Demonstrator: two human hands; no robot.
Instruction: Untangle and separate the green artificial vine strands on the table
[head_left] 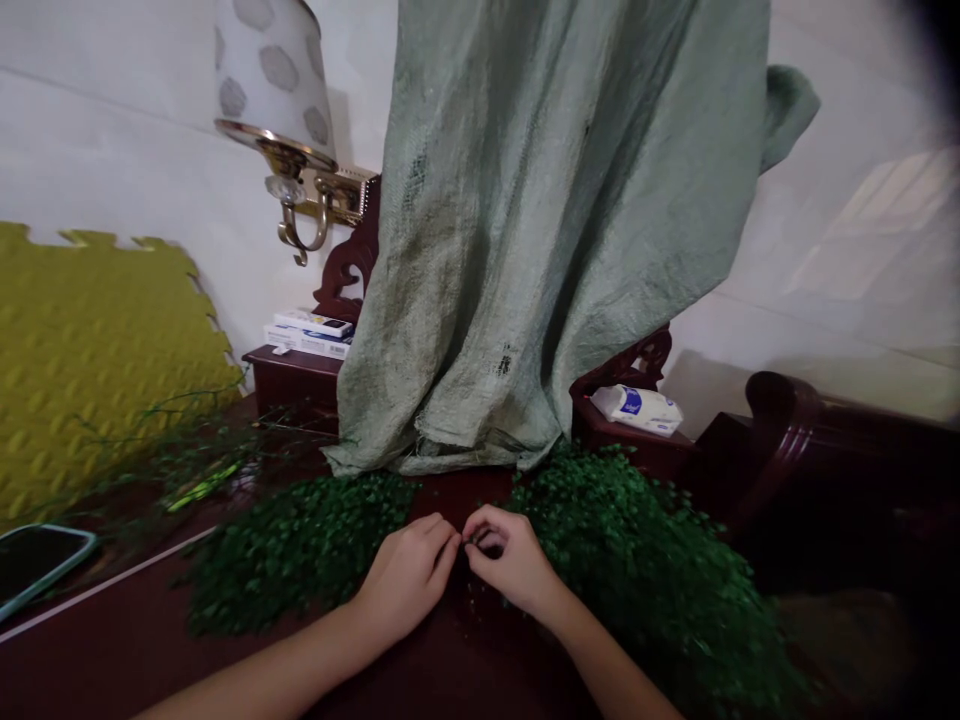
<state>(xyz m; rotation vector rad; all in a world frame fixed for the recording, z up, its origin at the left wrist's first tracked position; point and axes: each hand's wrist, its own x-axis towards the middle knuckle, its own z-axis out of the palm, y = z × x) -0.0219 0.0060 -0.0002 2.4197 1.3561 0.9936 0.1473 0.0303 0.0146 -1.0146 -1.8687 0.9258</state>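
Observation:
My left hand (pixel 409 568) and my right hand (pixel 510 558) meet fingertip to fingertip just above the dark red tabletop (pixel 480 665). The right thumb and forefinger are pinched together in a ring around a small dark bit, too small to make out. On the left, the fingers are bent and pressed together, and whatever they hold is hidden. A heap of small-leaved green artificial foliage (pixel 292 550) lies beside my left hand. Next to my right hand and forearm spreads a larger heap of the same foliage (pixel 637 560).
A grey-green woven sack (pixel 555 220) hangs behind the table. Thin green stems (pixel 172 440) and a bright yellow-green tool (pixel 202 488) lie at left, near a phone (pixel 45 560). Boxes (pixel 311 335), a tissue pack (pixel 637 408), a wall lamp (pixel 277 90) and a yellow foam mat (pixel 90 350) stand around.

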